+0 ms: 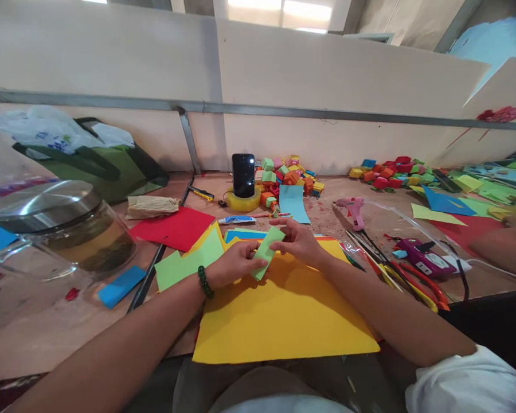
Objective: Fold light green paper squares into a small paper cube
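Both hands hold a folded strip of light green paper (267, 252) above a large yellow sheet (279, 321). My left hand (236, 264), with a green bead bracelet at the wrist, grips the strip's lower left side between thumb and fingers. At the strip's upper right, my right hand (300, 244) pinches its edge with thumb and fingertips. Under my left forearm and beside the yellow sheet lies more light green paper (189, 264). Blue and other coloured sheets show behind the strip, partly covered by the hands.
A phone (243, 175) stands in a roll of yellow tape (243, 201), beside a heap of small paper cubes (279, 175). Right: a pink glue gun (355, 212), a purple power strip (425, 258) and another person's hand (505, 246). Left: a glass teapot (90, 235) and a red sheet (176, 226).
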Motion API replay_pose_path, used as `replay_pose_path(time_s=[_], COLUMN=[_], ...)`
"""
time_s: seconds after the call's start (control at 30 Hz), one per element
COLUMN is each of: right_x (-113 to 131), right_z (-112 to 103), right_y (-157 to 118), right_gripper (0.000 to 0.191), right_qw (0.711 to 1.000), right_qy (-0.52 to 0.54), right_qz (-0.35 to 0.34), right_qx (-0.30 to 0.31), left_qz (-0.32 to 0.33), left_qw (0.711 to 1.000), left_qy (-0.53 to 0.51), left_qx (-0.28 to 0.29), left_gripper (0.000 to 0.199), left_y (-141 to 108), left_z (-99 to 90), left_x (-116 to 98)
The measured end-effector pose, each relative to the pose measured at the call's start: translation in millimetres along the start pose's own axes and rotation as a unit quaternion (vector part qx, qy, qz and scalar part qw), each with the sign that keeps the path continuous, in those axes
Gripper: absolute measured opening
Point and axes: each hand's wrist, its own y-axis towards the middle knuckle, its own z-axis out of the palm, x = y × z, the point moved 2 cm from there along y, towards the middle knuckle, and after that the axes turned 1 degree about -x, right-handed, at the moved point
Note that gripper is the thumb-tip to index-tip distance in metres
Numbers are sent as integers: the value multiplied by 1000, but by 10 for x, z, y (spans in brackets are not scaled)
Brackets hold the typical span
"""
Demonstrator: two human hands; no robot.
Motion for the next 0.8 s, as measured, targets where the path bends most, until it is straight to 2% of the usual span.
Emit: replay_pose_path(time_s=[0.17,0.33,0.53,0.7,0.8], right_x=[35,51,65,57,48], right_z=[-4,-41,-105,-142,-150], right_y=[-23,-3,27,35,38], right_gripper=[54,56,40,40,39], right_qw=[1000,999,997,997,997], right_qy=[-19,8,56,56,57], right_qz=[-5,14,45,57,44], right_qx=[-24,-33,-25,-20,-28], left_qz=[-29,-37,-32,-21,-9], left_qw=[999,994,993,993,992], left_qy=[-3,85,84,85,85], left_qx=[-12,-50,-82,-83,-91], left_gripper=[35,20,23,16,21], left_y=[-31,-91,-72,-42,-38], left_z=[0,-12,-66,-84,-74], left_x=[-48,-136,-82,-50,-51])
